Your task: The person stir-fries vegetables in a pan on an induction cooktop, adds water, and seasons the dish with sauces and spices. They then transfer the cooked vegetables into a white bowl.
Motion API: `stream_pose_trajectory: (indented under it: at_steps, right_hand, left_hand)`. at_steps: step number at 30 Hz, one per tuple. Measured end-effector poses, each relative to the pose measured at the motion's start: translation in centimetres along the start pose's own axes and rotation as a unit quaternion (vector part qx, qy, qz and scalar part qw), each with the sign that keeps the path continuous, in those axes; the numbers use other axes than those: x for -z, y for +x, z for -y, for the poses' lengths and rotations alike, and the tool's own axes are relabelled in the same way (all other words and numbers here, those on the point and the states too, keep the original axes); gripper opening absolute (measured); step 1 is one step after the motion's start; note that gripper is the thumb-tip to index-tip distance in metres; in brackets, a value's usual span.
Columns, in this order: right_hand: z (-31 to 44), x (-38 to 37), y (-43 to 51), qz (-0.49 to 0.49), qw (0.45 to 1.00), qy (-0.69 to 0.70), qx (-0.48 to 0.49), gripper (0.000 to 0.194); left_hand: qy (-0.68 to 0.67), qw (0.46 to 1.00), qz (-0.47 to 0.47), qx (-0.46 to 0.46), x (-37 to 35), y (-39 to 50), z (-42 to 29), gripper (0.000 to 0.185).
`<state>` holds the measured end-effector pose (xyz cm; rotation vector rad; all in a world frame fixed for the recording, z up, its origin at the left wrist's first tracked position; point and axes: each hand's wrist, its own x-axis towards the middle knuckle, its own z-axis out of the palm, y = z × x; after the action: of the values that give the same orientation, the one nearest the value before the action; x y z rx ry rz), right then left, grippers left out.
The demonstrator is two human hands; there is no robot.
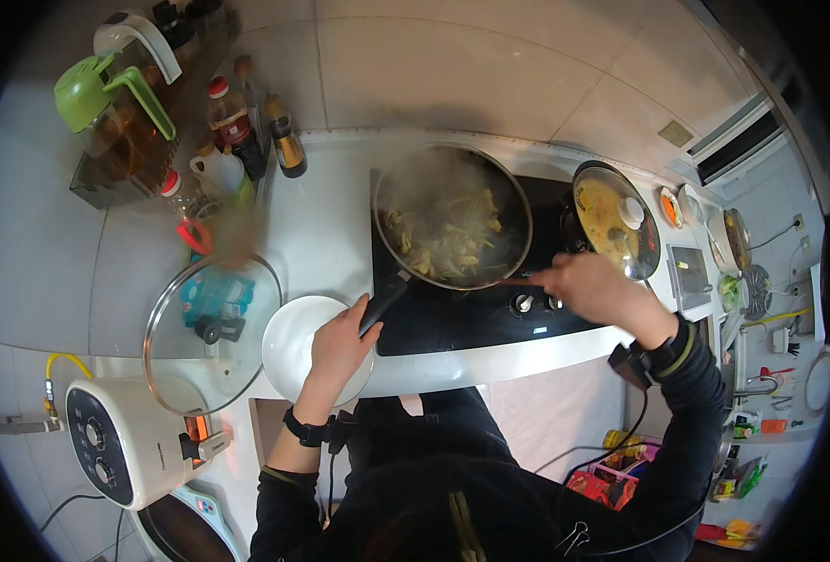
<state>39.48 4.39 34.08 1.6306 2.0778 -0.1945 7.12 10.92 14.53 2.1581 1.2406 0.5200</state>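
My left hand (pixel 341 341) grips the black handle (pixel 385 303) of a frying pan (pixel 524 242) on the black cooktop (pixel 443 330). Steam rises over chopped yellowish and green food (pixel 450 246) in the pan and blurs part of it. In my right hand (pixel 587 288) is a thin brown utensil (pixel 517 282), perhaps a wooden handle or chopsticks, at the pan's near right rim; its far end cannot be made out. Partly under my left hand and forearm stands a white bowl (pixel 288 337).
A second pan with a glass lid (pixel 615 225) covers the right burner. Left of the bowl, a large glass lid (pixel 151 351) stands near an air fryer (pixel 134 442). Sauce bottles (pixel 288 147) and a green-lidded pitcher (pixel 116 133) line the left wall. Cables hang from both wrists.
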Motion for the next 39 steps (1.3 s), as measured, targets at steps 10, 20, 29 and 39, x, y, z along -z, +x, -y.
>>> stream_pose_trajectory:
  at_steps: [10,20,29,39]
  right_hand:
    - [-0.7,-7.2,11.4,-0.238,0.966,0.022,-0.095,0.044]
    - [-4.2,-5.2,13.9,-0.136,0.989,-0.055,0.028,0.026]
    - [-3.7,-1.1,1.1,-0.008,0.997,-0.069,0.024,0.042]
    - [-9.2,-4.9,1.7,-0.135,0.982,-0.129,-0.026,0.054]
  left_hand:
    - [0.012,1.000,-0.002,0.003,-0.2,0.1,0.3,0.051]
    - [0.015,0.999,0.002,0.047,0.1,0.1,-0.5,0.050]
    - [0.013,0.999,-0.008,0.040,0.1,0.1,-0.5,0.052]
    - [0.001,0.999,-0.011,0.051,0.0,0.2,-0.8,0.050]
